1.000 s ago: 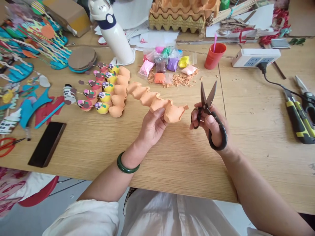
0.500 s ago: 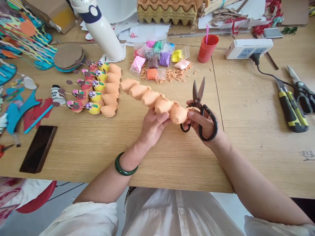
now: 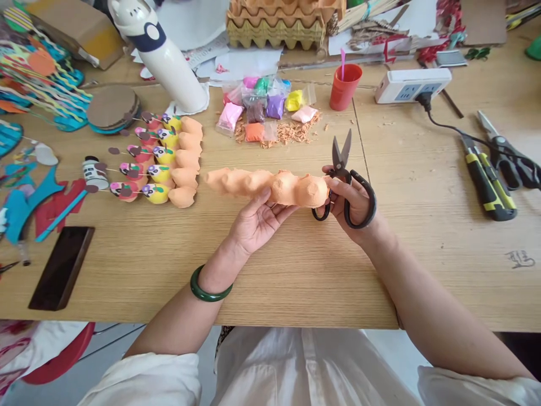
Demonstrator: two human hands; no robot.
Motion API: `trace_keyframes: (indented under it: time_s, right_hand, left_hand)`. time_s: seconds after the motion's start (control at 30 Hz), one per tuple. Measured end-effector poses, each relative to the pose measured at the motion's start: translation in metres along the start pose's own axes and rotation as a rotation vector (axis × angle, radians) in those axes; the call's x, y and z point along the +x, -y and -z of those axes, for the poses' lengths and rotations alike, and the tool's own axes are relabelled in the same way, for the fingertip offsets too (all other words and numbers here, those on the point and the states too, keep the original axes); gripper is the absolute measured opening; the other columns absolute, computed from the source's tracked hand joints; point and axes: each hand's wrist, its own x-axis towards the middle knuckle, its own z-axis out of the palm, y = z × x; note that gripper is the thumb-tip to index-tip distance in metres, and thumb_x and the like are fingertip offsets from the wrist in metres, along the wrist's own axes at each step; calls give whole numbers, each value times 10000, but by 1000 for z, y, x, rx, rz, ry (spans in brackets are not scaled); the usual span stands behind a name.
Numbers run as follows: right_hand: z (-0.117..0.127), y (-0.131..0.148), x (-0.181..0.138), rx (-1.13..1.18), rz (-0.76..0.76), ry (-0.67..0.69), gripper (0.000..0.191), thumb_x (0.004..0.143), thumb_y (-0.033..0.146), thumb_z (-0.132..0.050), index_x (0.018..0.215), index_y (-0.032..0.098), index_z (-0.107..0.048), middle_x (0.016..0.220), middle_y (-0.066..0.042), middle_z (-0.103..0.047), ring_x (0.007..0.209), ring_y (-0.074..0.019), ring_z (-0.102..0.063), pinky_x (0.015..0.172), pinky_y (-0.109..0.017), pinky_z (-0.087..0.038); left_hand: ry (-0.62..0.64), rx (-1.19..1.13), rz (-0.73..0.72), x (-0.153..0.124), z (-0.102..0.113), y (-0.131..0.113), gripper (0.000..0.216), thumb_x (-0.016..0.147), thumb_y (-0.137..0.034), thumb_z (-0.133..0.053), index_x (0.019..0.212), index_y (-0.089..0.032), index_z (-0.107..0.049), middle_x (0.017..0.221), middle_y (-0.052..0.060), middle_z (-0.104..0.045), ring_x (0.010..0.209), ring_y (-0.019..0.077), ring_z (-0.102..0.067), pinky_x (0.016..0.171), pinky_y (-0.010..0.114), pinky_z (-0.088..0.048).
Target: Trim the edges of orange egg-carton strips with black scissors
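Between my hands, above the table, is an orange strip of egg-carton cups (image 3: 289,189), its bumps facing up. My left hand (image 3: 257,220) holds it from below near the middle, thumb on the front side. My right hand (image 3: 353,200) pinches the strip's right end and also carries black-handled scissors (image 3: 342,158), blades slightly apart and pointing away from me. To the left stand rows of painted egg-carton cups, with yellow cups (image 3: 158,175), red cups (image 3: 131,189) and plain orange cups (image 3: 186,160) side by side.
Bags of coloured clay (image 3: 274,107) lie at the back by orange shavings (image 3: 300,132). A red cup (image 3: 345,87), a power strip (image 3: 412,84) and a utility knife (image 3: 486,180) are farther right. A white bottle (image 3: 169,62), a phone (image 3: 61,268) and stacked egg trays (image 3: 276,34) surround the space.
The orange strip has turned from a diagonal to nearly level, its left end coming nearer to me. Both hands keep their hold, and the whole view has shifted slightly.
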Motion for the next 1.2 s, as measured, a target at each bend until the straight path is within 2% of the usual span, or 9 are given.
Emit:
trace_keyframes:
  time_s: [0.13,0.27,0.4,0.6,0.8,0.9,1.1,1.2]
  right_hand:
    - [1,-2,-3,-99,167,-104,366,856,450,-747,1149,262,-634,837,15,-589,702,-141,-563,636,-300,-554]
    - [-3,2,-11,-295,258,-61,432,859,519,-767,1167,252,-624,876,8,-603,732,-138,-556,686,-304,-524]
    - [-11,1,-20,-441,307,11,493,841,500,-812,1207,237,-612,874,6,-594,752,-140,-540,737,-317,-488]
    - [-15,-6,-24,-548,351,7,470,876,498,-779,1215,224,-602,855,2,-586,732,-145,-527,686,-302,-465]
    - [-15,-10,-26,-681,378,-21,479,893,518,-743,1237,209,-618,823,-9,-619,697,-151,-538,664,-304,-456]
    - [-16,-11,-28,-696,424,-10,451,917,494,-717,1252,208,-620,793,-7,-614,669,-147,-519,633,-295,-447]
    - [-18,-10,-29,-723,523,-47,350,978,425,-643,1226,181,-676,716,8,-560,612,-128,-485,599,-274,-444]
    - [-16,-12,-28,-786,553,-91,338,988,436,-626,1190,175,-696,719,-1,-575,598,-125,-492,600,-271,-449]
  left_hand:
    - [-18,-12,-129,-1,0,-3,212,870,-304,-778,1066,-231,-743,1128,24,-798,1317,236,-662,1160,401,-544]
    - [-27,9,-232,0,0,-8,231,874,-319,-770,1095,-259,-742,1239,22,-776,1416,238,-583,1188,404,-516]
    - [-30,-2,-300,1,0,-9,273,849,-337,-803,1111,-281,-752,1299,7,-761,1458,226,-540,1201,384,-501]
    - [24,-2,-299,-2,-2,-3,363,788,-337,-871,1136,-300,-779,1341,-21,-746,1472,231,-526,1141,334,-558]
    - [12,63,-358,-3,-1,-3,414,751,-399,-898,1142,-372,-768,1401,-57,-709,1538,211,-433,1252,355,-445]
    - [6,87,-391,-4,1,-4,417,746,-404,-897,1140,-391,-763,1406,-63,-706,1548,208,-417,1250,362,-444]
    - [12,87,-320,-4,-1,2,422,741,-434,-898,1139,-363,-776,1364,-36,-734,1499,230,-492,1224,385,-483]
    - [18,92,-294,-5,-3,6,427,735,-466,-899,1133,-369,-777,1381,-41,-723,1511,230,-476,1236,395,-473]
